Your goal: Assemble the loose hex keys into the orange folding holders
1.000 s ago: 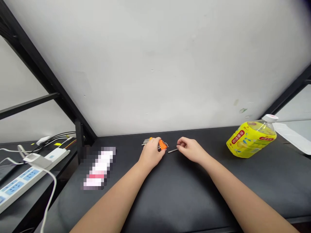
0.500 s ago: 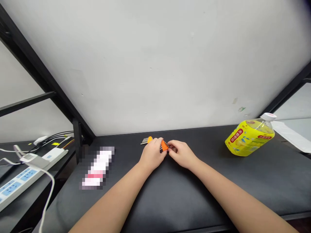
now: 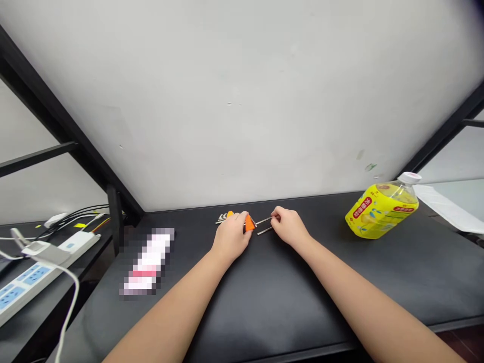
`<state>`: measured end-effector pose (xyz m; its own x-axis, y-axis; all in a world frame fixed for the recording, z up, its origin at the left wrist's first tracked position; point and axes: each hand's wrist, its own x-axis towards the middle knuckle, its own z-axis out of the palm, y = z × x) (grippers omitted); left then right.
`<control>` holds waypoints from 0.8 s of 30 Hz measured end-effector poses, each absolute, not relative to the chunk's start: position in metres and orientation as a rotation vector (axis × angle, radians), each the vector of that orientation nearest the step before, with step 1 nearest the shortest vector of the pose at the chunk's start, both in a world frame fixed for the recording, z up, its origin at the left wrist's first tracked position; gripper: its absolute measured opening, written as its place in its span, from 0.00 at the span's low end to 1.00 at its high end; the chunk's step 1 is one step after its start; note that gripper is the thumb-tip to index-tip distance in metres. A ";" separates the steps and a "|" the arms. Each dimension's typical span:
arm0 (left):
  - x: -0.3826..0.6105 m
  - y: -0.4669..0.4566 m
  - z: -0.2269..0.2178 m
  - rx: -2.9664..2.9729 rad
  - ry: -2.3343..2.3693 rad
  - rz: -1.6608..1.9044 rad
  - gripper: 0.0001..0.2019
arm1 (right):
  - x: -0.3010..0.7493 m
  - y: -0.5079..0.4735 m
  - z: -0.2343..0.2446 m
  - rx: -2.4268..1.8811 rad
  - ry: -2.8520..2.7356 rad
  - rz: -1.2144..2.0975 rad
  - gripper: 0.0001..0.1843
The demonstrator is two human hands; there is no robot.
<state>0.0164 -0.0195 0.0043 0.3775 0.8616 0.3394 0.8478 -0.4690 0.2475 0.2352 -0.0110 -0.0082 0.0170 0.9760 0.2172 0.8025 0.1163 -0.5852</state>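
An orange holder [image 3: 249, 222] with several thin metal hex keys lies on the black table [image 3: 287, 292] near the wall. My left hand [image 3: 229, 239] is closed over the holder and pins it down; key ends stick out to its left [image 3: 222, 218]. My right hand [image 3: 288, 226] pinches one metal key [image 3: 263, 220] that points from the holder toward it. A second loose key [image 3: 264, 230] lies on the table just below the first.
A yellow oil bottle [image 3: 381, 205] lies on its side at the right. A blurred pink and white pack [image 3: 147, 261] sits at the left. Power strips [image 3: 22, 282] and cables rest on the lower shelf far left. A white wall stands behind.
My right hand moved in to the holder half a second ago, then drew back to the right with a key in its fingers. My left hand stayed on the holder.
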 end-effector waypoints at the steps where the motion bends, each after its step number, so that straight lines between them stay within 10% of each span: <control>1: 0.016 -0.019 0.005 2.562 1.626 0.662 0.20 | 0.240 -0.009 -0.009 -1.748 -1.824 0.382 0.07; 24: 0.017 -0.022 0.003 2.382 1.366 0.927 0.21 | 0.239 -0.033 0.007 -1.451 -2.012 0.560 0.02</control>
